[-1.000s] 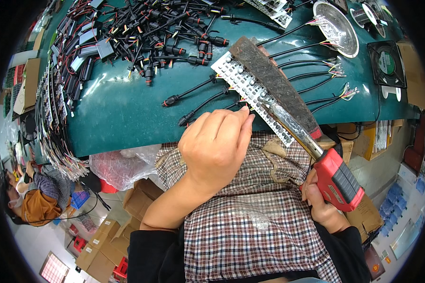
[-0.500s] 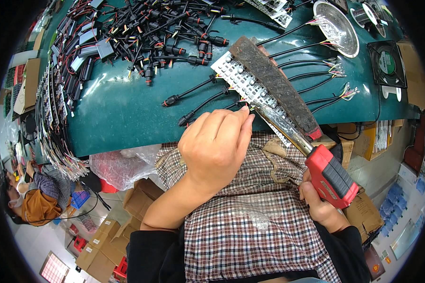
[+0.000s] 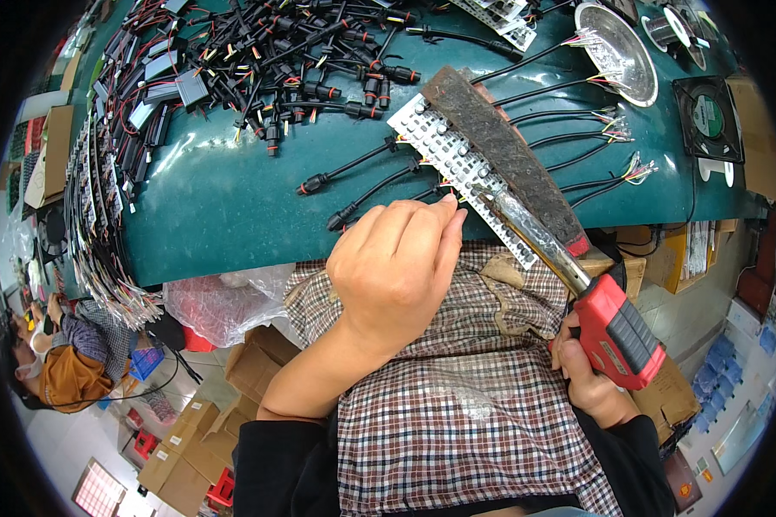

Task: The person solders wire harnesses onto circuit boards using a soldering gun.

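Observation:
My left hand (image 3: 392,263) is closed in a pinch on a thin wire at the near-left edge of a white circuit board strip (image 3: 457,153). The wire's far end is hidden by the fingers. My right hand (image 3: 597,383) grips a red and black soldering gun (image 3: 619,332), whose metal barrel (image 3: 535,231) slants up-left over the board. Its tip is above the board, a little right of my left fingertips. A dark, worn bar (image 3: 504,146) lies along the board. Black cables with round connectors (image 3: 315,183) stick out from the board's left side.
A heap of black connector cables (image 3: 302,65) covers the back left, beside grey modules with wires (image 3: 190,89). Cables with stripped ends (image 3: 638,171) fan out right, near a metal dish (image 3: 625,60), wire spool (image 3: 668,30) and fan (image 3: 707,118). Another person (image 3: 82,370) sits far left.
The soldering gun in my right hand has drawn back right and slightly down, its tip now farther from my left fingertips. My left hand stays almost still.

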The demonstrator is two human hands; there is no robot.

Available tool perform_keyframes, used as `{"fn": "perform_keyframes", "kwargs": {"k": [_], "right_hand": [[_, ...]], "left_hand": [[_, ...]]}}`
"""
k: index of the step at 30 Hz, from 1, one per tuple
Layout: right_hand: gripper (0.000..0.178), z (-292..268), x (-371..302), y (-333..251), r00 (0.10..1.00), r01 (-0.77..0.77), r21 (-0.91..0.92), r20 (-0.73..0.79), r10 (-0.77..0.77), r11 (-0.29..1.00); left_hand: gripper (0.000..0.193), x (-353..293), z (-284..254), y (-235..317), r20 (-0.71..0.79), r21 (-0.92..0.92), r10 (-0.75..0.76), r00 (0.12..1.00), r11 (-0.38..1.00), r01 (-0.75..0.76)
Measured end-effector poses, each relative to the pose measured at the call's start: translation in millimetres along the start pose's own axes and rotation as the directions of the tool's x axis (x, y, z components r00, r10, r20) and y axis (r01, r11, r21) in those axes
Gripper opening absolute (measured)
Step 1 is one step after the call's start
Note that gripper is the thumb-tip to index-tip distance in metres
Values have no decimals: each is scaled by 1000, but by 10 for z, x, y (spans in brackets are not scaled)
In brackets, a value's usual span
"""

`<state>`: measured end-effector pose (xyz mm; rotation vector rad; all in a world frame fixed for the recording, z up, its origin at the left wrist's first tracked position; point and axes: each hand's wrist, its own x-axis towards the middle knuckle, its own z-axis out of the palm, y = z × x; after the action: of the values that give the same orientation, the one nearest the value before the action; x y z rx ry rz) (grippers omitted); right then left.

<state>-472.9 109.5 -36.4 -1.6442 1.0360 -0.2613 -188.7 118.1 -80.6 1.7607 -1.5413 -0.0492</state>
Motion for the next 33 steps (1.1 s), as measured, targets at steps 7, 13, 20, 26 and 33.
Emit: {"fn": "perform_keyframes", "kwargs": {"k": [7, 13, 20, 26, 33], "right_hand": [[16, -13, -19, -19, 1000, -1, -62, 6, 1, 998], [9, -9, 31, -54, 1000, 6, -67, 8, -5, 998], [5, 22, -8, -55, 998, -67, -13, -15, 67, 998], [32, 10, -52, 20, 993, -100, -19, -67, 99, 995], [12, -26, -48, -60, 999, -30, -39, 23, 31, 999]], "left_hand": [[17, 12, 4, -15, -2, -42, -20, 1000, 999, 20], [16, 47, -40, -14, 46, -70, -59, 997, 996, 62], [17, 27, -31, -3, 28, -29, -24, 999, 999, 25], [18, 32, -41, -2, 42, -2, 4, 999, 1000, -4], [19, 31, -54, -6, 50, -8, 3, 999, 1000, -3]]}}
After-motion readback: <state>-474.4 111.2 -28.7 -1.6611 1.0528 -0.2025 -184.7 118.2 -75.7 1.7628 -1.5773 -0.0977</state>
